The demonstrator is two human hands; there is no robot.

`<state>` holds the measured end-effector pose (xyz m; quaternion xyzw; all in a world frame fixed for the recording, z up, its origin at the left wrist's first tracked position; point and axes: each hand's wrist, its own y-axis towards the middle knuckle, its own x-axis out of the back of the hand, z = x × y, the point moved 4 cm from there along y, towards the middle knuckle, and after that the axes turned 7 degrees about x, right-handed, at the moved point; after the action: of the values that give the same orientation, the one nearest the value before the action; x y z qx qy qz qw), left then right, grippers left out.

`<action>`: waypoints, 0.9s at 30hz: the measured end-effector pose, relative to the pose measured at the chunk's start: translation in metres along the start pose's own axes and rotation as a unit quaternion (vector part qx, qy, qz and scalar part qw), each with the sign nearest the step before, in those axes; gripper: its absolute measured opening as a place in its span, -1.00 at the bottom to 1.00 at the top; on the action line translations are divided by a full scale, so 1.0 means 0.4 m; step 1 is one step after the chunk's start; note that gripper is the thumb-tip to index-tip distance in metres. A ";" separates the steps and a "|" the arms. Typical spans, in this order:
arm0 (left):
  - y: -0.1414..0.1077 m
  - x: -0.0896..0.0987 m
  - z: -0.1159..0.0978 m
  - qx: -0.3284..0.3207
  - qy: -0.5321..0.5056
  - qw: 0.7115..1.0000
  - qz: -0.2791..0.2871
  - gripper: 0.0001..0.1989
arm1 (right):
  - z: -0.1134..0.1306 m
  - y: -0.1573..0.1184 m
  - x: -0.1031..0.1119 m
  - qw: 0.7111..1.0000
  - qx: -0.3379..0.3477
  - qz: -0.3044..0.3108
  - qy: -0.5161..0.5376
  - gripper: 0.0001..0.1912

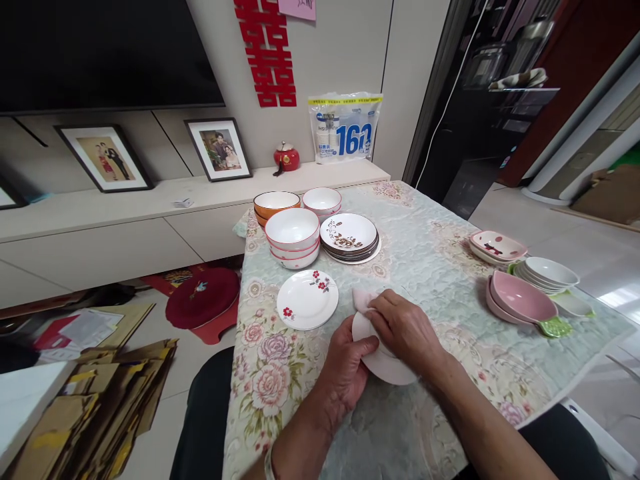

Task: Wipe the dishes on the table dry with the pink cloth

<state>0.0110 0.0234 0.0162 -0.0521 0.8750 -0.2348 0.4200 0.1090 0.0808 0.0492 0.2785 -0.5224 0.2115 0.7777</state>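
My left hand grips a white plate by its left rim, thumb on top, tilted above the table. My right hand presses a pale pinkish cloth onto the plate's face; its fingers are bunched around the cloth and cover much of the plate. Left of the hands lies a white plate with red flowers. Beyond it are a stack of red-rimmed white bowls and a stack of brown-flowered plates.
Orange bowls and another white bowl stack stand at the table's far edge. Pink bowls, small white bowls and spotted dishes are at right. A floral quilted cloth covers the table. A red stool stands left.
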 end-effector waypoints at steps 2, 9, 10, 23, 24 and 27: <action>0.000 0.003 -0.005 -0.013 -0.001 1.000 -0.006 -0.56 | -0.019 0.001 0.001 0.998 -0.047 -0.007 -0.031 -0.76; 0.012 0.020 -0.010 -0.048 -0.024 0.998 -0.020 -0.46 | -0.034 -0.002 -0.001 0.990 -0.111 -0.005 -0.086 -0.82; 0.013 0.021 -0.010 -0.045 -0.024 0.999 -0.019 -0.46 | -0.032 -0.003 0.000 0.990 -0.108 -0.003 -0.087 -0.82; 0.007 0.004 0.004 0.015 -0.004 1.000 0.020 -0.54 | 0.009 -0.003 0.008 0.994 0.088 0.028 0.055 -0.77; 0.008 0.006 0.004 0.016 -0.003 1.000 0.022 -0.55 | -0.001 -0.002 0.010 0.996 0.068 0.025 0.047 -0.77; 0.012 0.012 0.005 0.017 -0.002 1.000 0.025 -0.56 | -0.036 -0.004 0.014 1.000 -0.023 0.010 0.003 -0.76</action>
<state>0.0098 0.0254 0.0097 -0.0231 0.8711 -0.2393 0.4282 0.1220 0.0893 0.0496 0.2548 -0.5276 0.2077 0.7833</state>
